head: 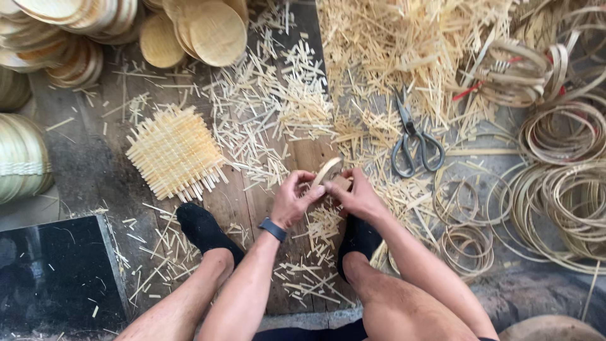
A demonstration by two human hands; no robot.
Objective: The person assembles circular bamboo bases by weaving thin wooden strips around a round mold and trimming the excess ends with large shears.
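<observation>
My left hand [291,199] and my right hand [358,194] meet above the floor, both gripping a small curved bamboo strip hoop [327,172] between the fingertips. A dark watch band wraps my left wrist. My feet in black socks rest below the hands on the wooden boards. A square woven bamboo mat [173,151] lies flat to the left of my hands. Grey scissors [413,142] lie shut on the floor to the upper right of my right hand.
Stacks of round woven bamboo discs [202,28] fill the top left. Coiled bamboo strip rings [562,183] lie at the right. Cut bamboo slivers [391,44] litter the floor. A black slab [57,271] sits at the bottom left.
</observation>
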